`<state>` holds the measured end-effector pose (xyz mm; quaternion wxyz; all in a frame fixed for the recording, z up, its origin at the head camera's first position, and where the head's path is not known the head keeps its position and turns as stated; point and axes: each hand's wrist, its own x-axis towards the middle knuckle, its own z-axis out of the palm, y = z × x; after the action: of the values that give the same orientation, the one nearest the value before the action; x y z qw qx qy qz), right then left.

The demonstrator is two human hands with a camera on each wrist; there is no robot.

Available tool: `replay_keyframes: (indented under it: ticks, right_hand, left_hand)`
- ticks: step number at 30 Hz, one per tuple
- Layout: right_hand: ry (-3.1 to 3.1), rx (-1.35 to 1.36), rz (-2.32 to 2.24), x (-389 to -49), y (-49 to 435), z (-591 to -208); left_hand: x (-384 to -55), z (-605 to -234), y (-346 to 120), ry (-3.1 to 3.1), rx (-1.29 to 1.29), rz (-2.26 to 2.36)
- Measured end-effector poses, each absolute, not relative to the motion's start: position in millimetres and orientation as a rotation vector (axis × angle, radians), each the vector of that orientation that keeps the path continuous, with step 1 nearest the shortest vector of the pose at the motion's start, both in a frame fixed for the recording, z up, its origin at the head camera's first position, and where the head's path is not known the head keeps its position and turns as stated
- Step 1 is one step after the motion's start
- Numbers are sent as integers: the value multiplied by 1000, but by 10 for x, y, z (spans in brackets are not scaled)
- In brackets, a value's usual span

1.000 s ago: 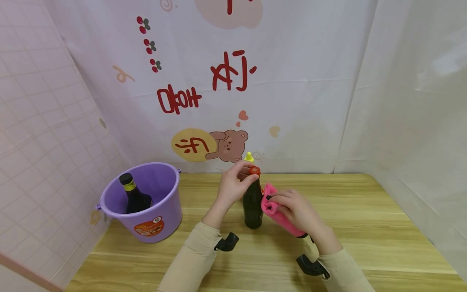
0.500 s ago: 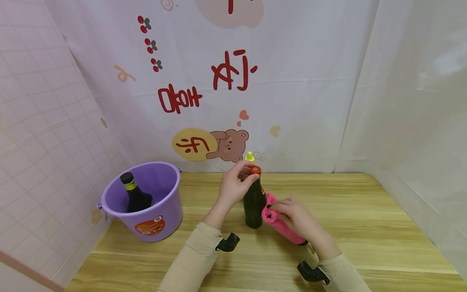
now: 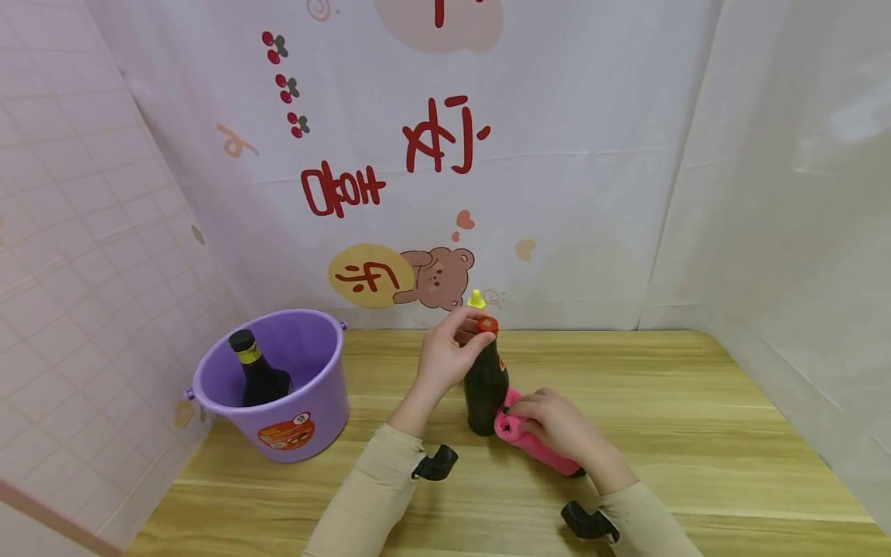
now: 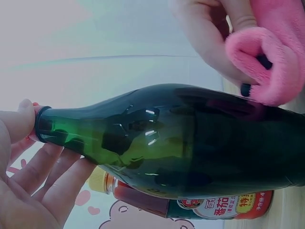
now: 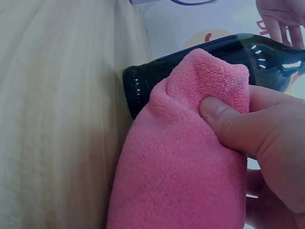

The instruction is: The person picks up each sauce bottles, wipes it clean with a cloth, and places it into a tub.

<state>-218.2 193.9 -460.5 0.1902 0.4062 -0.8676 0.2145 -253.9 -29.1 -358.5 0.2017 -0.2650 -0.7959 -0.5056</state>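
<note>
A dark green glass bottle (image 3: 483, 391) with a red cap (image 3: 488, 325) stands upright on the table. My left hand (image 3: 447, 352) grips it at the neck and cap, with the thumb on the near side in the left wrist view. Low on the bottle's right side, a folded fluffy pink cloth (image 5: 178, 162) lies against the glass. My right hand (image 3: 557, 422) pinches this cloth, thumb (image 5: 219, 112) on top; the other fingers are partly hidden behind it. Small black parts show in the cloth's fold in the left wrist view.
Behind the green bottle stands a tomato sauce bottle (image 4: 219, 205) with a yellow cap (image 3: 476, 300), mostly hidden in the head view. At left, a purple bucket (image 3: 323, 402) holds a dark bottle (image 3: 263, 379) with a black cap. A printed curtain (image 3: 578, 193) hangs behind the wooden table (image 3: 668, 433).
My right hand has slid the pink cloth down the bottle's side, from about its middle to near the base. The left hand keeps its grip at the top.
</note>
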Motion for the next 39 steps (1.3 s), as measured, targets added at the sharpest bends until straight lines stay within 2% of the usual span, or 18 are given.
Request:
replay_keyframes:
  ticks: [23,31,39]
  right_hand:
    - [-2626,1142,546,-2152,1930,-4460]
    - [-2305,1176,624,-2114,2144,-4033]
    - [-2124,1118,625,-2129,2012,-3571]
  left_hand:
    - [-2524,-3602,-296,-2211,-733,-1429]
    - [-2528,-3604,-295,-2207,-742,-1427]
    - [-2512,-3577,-304,-2231,-732,-1419]
